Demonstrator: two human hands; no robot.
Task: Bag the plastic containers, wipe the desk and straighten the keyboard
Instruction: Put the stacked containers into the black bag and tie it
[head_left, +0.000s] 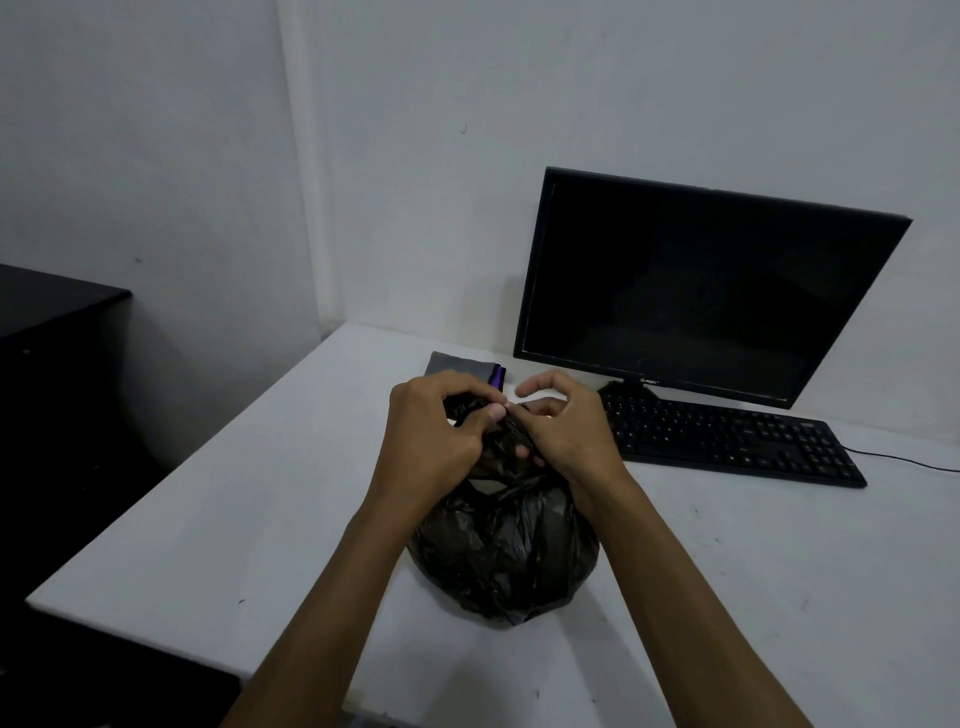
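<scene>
A white surface (218, 499) carries a full black bag (506, 561) near its front, a grey cloth (457, 365) behind it, a monitor (696, 286) and a skewed keyboard (737, 439).

Dim, flat, bluish light is falling evenly; shadows are staying soft. Wide-angle distortion is bending the counter (260, 493) edges, and dark areas are losing detail.

Glossy crinkled plastic bag (506, 551)

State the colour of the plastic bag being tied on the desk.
Black, glossy and crinkled; the head view shows the bag best.
</scene>
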